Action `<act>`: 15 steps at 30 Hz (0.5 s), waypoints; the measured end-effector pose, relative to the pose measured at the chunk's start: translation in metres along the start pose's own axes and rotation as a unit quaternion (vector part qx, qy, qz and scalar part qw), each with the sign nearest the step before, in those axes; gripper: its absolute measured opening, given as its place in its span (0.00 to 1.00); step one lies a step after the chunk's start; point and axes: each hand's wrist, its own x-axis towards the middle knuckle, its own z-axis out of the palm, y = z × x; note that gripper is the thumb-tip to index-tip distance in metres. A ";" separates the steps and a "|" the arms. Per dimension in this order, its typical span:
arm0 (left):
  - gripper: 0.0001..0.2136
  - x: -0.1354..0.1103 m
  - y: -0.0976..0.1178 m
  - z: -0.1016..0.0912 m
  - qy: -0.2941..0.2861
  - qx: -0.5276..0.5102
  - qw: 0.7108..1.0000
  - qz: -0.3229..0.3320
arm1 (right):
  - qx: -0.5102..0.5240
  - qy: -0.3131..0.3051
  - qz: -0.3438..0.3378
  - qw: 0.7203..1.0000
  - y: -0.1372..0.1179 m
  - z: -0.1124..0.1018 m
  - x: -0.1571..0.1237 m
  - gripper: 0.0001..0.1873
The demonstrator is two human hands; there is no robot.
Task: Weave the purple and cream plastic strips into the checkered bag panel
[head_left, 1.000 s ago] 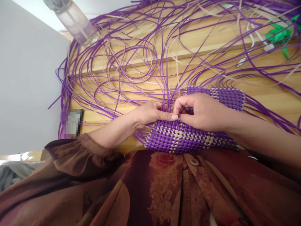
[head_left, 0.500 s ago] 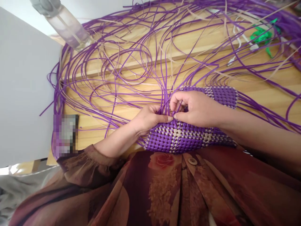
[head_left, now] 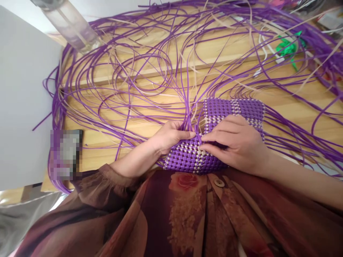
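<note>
A purple and beige woven piece (head_left: 184, 157) lies at the table's near edge against my clothing, long loose strands fanning out from its sides. My left hand (head_left: 170, 137) is closed on its upper left edge, thumb on top, pinching the weave where a bundle of purple strands (head_left: 188, 103) rises. Over the middle of the weave, my right hand (head_left: 235, 142) has its thumb and index finger close together at a short purple strand beside the left thumb. Whether those fingertips grip the strand is hard to make out. The right palm hides part of the weave.
Purple and beige strands spread across the wooden table (head_left: 150, 84). A clear bottle (head_left: 72, 26) stands at the back left. A blurred-out flat object (head_left: 66, 153) lies at left. Green ribbon (head_left: 288, 46) and a white cable (head_left: 264, 50) lie at back right.
My right hand has moved down and turned palm-down over the weave, uncovering the far section. Its fingertips have shifted slightly right of the left thumb. My left hand keeps its pinch.
</note>
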 end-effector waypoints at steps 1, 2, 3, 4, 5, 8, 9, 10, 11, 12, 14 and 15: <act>0.12 0.000 0.000 0.000 0.000 0.005 1.000 0.008 | -0.001 -0.001 -0.013 1.000 0.000 0.004 0.002 0.05; 0.12 0.000 -0.001 0.000 0.001 0.013 1.000 0.017 | 0.001 -0.002 -0.022 1.000 -0.001 0.006 0.005 0.04; 0.12 0.000 -0.001 0.001 0.003 0.023 0.999 0.029 | 0.008 0.003 -0.026 1.000 -0.003 0.007 0.007 0.04; 0.12 -0.001 -0.001 0.001 0.008 0.036 0.998 0.043 | 0.019 0.007 -0.018 1.000 -0.005 0.005 0.010 0.04; 0.11 -0.002 -0.002 0.001 0.015 0.053 0.997 0.059 | 0.033 0.004 -0.001 0.999 -0.009 0.002 0.011 0.05; 0.10 -0.004 -0.002 0.000 0.037 0.108 0.989 0.094 | 0.094 -0.075 0.075 0.990 -0.021 -0.013 0.012 0.07; 0.10 -0.004 -0.002 0.000 0.040 0.123 0.987 0.100 | 0.117 -0.106 0.097 0.983 -0.024 -0.017 0.011 0.07; 0.10 -0.005 -0.002 -0.001 0.041 0.134 0.985 0.104 | 0.139 -0.123 0.114 0.976 -0.027 -0.020 0.010 0.06; 0.10 -0.005 -0.002 -0.001 0.041 0.141 0.983 0.107 | 0.160 -0.121 0.125 0.972 -0.028 -0.022 0.009 0.05; 0.10 -0.004 -0.002 -0.002 0.041 0.146 0.982 0.110 | 0.181 -0.108 0.137 0.968 -0.029 -0.022 0.007 0.04; 0.11 -0.003 -0.003 -0.002 0.042 0.157 0.980 0.116 | 0.218 -0.077 0.157 0.960 -0.028 -0.019 0.005 0.02; 0.11 -0.003 -0.003 -0.002 0.043 0.164 0.978 0.118 | 0.233 -0.072 0.168 0.955 -0.028 -0.017 0.004 0.02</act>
